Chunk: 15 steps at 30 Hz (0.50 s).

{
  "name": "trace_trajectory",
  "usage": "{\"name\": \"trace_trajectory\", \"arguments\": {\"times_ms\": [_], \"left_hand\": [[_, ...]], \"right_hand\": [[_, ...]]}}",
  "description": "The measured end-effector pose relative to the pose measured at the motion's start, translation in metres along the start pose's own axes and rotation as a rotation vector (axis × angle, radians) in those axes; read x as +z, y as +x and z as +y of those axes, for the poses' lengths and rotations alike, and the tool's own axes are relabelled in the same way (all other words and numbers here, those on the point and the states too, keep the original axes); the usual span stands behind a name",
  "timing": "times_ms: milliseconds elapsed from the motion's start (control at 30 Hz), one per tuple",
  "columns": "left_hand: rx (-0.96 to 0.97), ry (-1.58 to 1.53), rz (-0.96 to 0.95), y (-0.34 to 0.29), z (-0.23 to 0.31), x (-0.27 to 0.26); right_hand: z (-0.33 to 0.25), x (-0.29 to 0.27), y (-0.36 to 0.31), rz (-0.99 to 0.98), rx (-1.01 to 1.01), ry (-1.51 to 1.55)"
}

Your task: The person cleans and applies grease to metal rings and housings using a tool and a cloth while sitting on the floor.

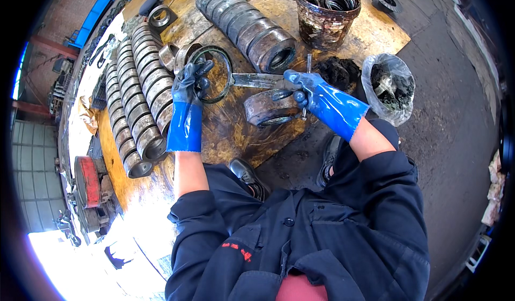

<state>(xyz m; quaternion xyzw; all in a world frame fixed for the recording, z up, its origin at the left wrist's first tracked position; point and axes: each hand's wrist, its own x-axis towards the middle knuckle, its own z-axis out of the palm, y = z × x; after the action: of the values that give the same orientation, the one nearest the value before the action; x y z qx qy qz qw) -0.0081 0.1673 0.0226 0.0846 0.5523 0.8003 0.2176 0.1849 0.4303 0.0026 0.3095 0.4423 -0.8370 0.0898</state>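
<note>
My left hand (189, 100), in a blue rubber glove, is closed on a thin dark ring (229, 65) with a greasy sheen, which it holds up above the board. My right hand (319, 94), gloved the same way, grips a flat metal scraper (257, 80). The blade points left, and its end meets the ring's right edge. A thin metal rod (309, 62) shows above and below my right hand; whether the hand touches it I cannot tell. Below the scraper lies a thick steel collar (263, 109).
Rows of steel collars (153, 78) lie at the left, and a thicker row (241, 24) lies behind. A grimy bucket (327, 22) holds several rings. At the right are a dark greasy heap (338, 71) and a clear plastic bag (405, 92) with black grease. Greasy board (225, 134) lies underneath.
</note>
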Motion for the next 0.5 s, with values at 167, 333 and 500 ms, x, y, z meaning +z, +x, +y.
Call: {"name": "trace_trajectory", "arguments": {"times_ms": [167,333,500], "left_hand": [[0.065,0.034,0.006,-0.005,0.001,0.013],[0.115,0.008,-0.122,0.0,0.002,0.001],[0.176,-0.053,-0.194,0.0,-0.001,-0.001]], "right_hand": [[0.008,-0.004,0.004,-0.079,0.114,0.18],[0.015,-0.009,0.006,-0.371,0.227,0.331],[0.029,-0.012,0.008,-0.396,0.305,0.533]]}}
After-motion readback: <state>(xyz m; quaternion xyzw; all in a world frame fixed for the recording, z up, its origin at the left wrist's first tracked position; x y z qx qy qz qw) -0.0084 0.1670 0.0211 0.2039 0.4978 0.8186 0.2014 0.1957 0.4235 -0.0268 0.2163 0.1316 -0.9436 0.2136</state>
